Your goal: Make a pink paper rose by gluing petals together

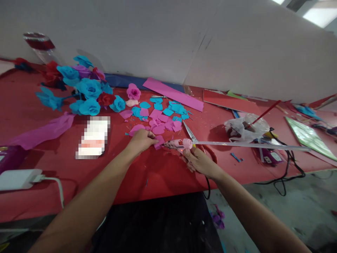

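Observation:
My left hand [142, 140] pinches a pink paper petal [159, 141] just above the red table [168, 168]. My right hand [198, 161] grips a glue gun [176, 144] that points left, its nozzle near the petal. A long clear glue stick [250, 144] runs out of the back of the gun to the right. A small rolled pink bud [187, 143] sits at the top of my right hand. Loose pink and blue petals [160, 116] lie scattered just beyond both hands.
Finished blue, purple and red paper flowers [84, 91] are piled at the back left. A pink paper strip [173, 93], scissors [190, 132], a plastic cup with a bag [247, 126], black cables [286, 172] and a white charger [19, 178] lie around.

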`<state>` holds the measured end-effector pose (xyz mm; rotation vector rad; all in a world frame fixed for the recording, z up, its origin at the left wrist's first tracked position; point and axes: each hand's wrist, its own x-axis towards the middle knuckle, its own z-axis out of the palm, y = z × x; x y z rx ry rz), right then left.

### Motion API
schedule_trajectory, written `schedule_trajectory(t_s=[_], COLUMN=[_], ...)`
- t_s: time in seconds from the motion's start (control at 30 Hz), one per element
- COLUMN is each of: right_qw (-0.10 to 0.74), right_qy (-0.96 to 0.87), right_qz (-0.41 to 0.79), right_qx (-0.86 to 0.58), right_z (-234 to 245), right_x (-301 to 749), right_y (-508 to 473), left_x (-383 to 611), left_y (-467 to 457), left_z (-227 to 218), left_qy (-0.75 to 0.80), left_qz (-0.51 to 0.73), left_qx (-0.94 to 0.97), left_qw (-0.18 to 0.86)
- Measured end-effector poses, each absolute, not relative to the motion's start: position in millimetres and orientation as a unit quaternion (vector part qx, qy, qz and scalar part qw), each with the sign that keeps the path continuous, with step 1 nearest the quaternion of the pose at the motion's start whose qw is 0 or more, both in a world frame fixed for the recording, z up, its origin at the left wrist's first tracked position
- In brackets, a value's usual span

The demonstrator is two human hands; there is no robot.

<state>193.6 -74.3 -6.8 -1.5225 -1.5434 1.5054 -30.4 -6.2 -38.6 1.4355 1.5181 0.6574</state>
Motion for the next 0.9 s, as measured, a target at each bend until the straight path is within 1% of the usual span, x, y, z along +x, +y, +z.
schedule_trajectory(t_s=[0.1, 0.23, 0.3, 0.4, 0.5, 0.63, 0.7, 0.8, 0.9], right_qw=[0.237, 0.232, 0.222, 0.200, 0.133, -0.013, -0.066, -0.101, -0.109], right_qy=[-0.563, -0.577, -0.603, -0.695, -0.780, -0.846, -0.871, -0.890, -0.898], right_qz=[0.564, 0.549, 0.514, 0.393, 0.278, 0.125, 0.057, 0.014, 0.029], right_qx=[-0.556, -0.559, -0.568, -0.567, -0.544, -0.519, -0.484, -0.445, -0.424], right_z=[-8, -12, -11, -4, 7, 11, 9, 8, 18], right_x=[197, 202, 203, 203, 199, 192, 191, 195, 208], right_y=[-72, -71, -71, -73, -77, -84, -86, -85, -82], left_x=[-31, -29, -29, -29, -29, -30, -30, -29, -29], left_y=[-7, -8, -8, -9, -8, -8, -8, -8, -9], left_z=[-40, -36, -35, -35, -37, -38, -37, -35, -33], left_qy=[0.620, 0.624, 0.623, 0.615, 0.613, 0.614, 0.618, 0.626, 0.628], left_qz=[0.269, 0.274, 0.278, 0.286, 0.283, 0.290, 0.293, 0.290, 0.295], left_qx=[0.582, 0.573, 0.565, 0.561, 0.567, 0.566, 0.558, 0.545, 0.540], left_qw=[0.453, 0.455, 0.464, 0.474, 0.471, 0.468, 0.470, 0.476, 0.476])
